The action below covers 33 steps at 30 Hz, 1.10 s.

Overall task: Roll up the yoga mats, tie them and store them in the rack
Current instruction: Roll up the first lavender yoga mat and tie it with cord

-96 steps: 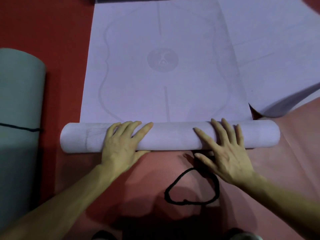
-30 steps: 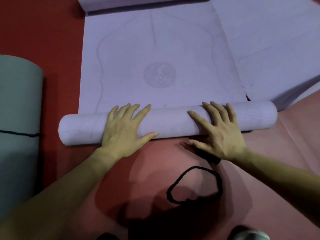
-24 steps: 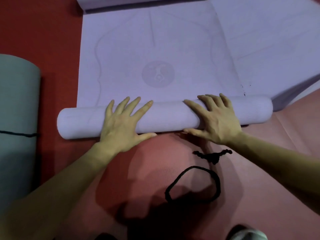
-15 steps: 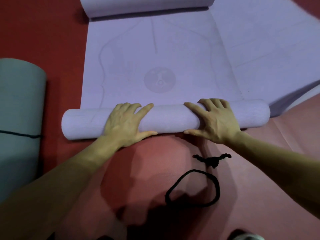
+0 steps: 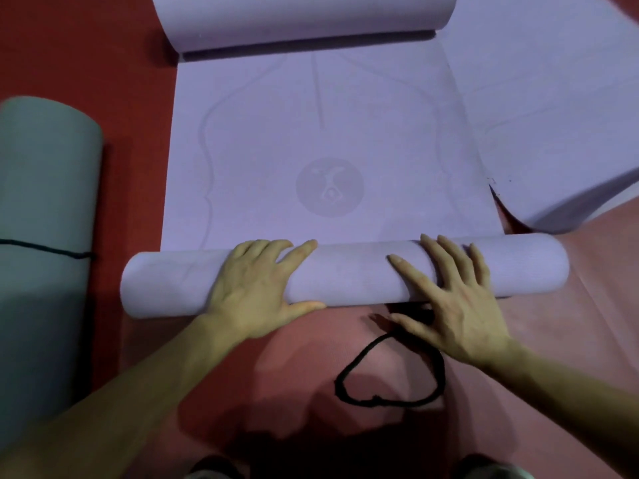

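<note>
A lilac yoga mat point(image 5: 332, 140) lies flat ahead of me, its near end wound into a thick roll point(image 5: 349, 274) that runs left to right. My left hand point(image 5: 256, 288) presses on the roll's left half with fingers spread and the thumb against its near side. My right hand point(image 5: 453, 299) lies flat on the right half, fingers straight, thumb on the floor mat. A black cord point(image 5: 390, 375) forms a loop on the pink mat point(image 5: 553, 340) just behind the roll, partly hidden under my right hand. The lilac mat's far end point(image 5: 304, 19) curls up.
A rolled grey-green mat point(image 5: 41, 219) tied with a black cord point(image 5: 45, 248) lies at the left on the red floor point(image 5: 86, 46). A second lilac mat point(image 5: 553, 115) spreads out at the right, its edge lifted.
The roll has grown and travelled away from me over the flat mat. In the last half second my right hand slid back toward me and straightened, covering the cord's knot again.
</note>
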### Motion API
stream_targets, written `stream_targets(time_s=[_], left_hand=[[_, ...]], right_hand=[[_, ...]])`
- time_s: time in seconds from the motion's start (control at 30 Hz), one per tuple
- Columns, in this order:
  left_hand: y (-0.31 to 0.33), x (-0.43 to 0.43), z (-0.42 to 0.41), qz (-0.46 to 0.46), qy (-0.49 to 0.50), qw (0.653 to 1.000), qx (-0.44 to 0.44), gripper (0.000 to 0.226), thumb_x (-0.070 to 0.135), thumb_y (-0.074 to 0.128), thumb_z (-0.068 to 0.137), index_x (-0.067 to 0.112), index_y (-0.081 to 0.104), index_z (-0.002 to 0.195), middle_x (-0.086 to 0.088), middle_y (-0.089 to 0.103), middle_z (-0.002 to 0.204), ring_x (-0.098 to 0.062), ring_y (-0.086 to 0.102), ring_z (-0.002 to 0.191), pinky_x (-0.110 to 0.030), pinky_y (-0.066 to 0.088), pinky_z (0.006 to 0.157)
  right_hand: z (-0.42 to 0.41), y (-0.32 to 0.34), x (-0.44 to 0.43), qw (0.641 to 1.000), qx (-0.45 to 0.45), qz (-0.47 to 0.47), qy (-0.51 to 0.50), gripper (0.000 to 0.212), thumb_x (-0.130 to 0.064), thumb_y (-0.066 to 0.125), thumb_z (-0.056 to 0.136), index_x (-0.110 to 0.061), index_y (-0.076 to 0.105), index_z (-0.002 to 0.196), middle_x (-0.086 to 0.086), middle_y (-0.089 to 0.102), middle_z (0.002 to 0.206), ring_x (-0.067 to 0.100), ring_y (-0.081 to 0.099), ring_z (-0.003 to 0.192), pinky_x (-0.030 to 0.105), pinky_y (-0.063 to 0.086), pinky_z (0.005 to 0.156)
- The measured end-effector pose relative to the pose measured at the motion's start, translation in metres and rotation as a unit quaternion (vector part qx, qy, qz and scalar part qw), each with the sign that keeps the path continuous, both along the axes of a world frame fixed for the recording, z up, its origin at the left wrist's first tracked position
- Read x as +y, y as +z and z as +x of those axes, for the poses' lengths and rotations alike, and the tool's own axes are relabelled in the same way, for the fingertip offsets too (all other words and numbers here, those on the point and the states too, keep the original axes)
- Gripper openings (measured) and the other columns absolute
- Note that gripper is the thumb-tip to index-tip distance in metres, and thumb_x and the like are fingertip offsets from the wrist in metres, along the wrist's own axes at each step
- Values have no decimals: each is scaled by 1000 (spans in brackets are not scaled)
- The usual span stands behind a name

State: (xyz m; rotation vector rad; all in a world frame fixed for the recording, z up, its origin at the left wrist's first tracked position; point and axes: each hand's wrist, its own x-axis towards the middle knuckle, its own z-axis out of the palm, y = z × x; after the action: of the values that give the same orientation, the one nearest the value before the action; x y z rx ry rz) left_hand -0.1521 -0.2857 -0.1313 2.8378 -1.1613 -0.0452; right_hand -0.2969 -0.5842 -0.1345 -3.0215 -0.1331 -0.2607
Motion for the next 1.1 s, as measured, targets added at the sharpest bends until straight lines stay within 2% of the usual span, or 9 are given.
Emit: stream_targets(time_s=[0.1,0.2,0.33,0.47,0.67,0.77,0.83,0.97,1.1], left_hand=[[1,-1,-4,-47,7,999,-8,86,81,48,83,29,45,151,-7,57,143,-28,53,130,-53,37,115],[3,0,-9,-92,-10,995,-22,78,73,52,88,29,47,152,-9,48,152,-31,45,141,-56,30,119],[1,-2,-3,-31,0,999,-14,84,79,43,89,35,30,159,-8,37,161,-30,32,150,-59,20,122],[-1,-6,17,-17,1,999,-36,75,70,38,94,32,31,159,-8,44,157,-30,41,144,-55,25,119],[-1,-9,26,-32,-6,998,-53,77,70,39,94,34,26,160,-9,40,159,-32,37,146,-58,21,120],[-1,-12,32,32,12,998,-57,97,85,44,82,39,13,162,-8,30,165,-33,27,152,-65,14,120],[1,-19,47,63,26,997,-39,106,89,45,73,41,13,161,-9,35,162,-34,33,148,-62,17,118],[4,-19,65,38,-6,998,-40,102,91,41,72,35,34,157,-12,59,137,-36,58,117,-51,40,102],[-6,-13,45,-17,-2,996,-92,96,82,62,72,30,46,151,-13,63,129,-36,62,111,-54,44,101]], right_hand=[[16,-1,-4,1000,4,-11,-2,86,-84,46,86,-34,43,156,21,47,153,45,44,141,66,24,118],[42,0,-12,999,24,-26,-20,97,-95,43,78,-36,46,154,17,54,146,42,49,134,64,24,119],[71,5,-22,999,35,-25,-22,100,-100,42,72,-38,50,151,14,52,148,40,42,141,67,19,120],[61,4,-17,999,-20,11,-26,97,-92,54,74,-34,50,152,21,39,157,46,29,149,69,13,121],[53,-9,-20,999,9,-33,-18,103,-89,57,76,-34,36,160,20,43,153,45,38,143,65,18,121],[75,-3,-25,998,41,-45,-28,107,-92,54,71,-38,30,160,20,45,150,45,39,139,66,18,120],[88,2,-30,996,63,-56,-23,107,-88,59,69,-39,29,159,18,49,145,44,45,132,63,24,117],[98,9,-34,996,72,-43,-16,99,-84,65,70,-41,36,155,9,54,137,40,51,119,56,34,107],[80,9,-27,998,52,-38,-25,91,-87,54,74,-41,42,151,6,54,135,40,50,119,53,34,102]])
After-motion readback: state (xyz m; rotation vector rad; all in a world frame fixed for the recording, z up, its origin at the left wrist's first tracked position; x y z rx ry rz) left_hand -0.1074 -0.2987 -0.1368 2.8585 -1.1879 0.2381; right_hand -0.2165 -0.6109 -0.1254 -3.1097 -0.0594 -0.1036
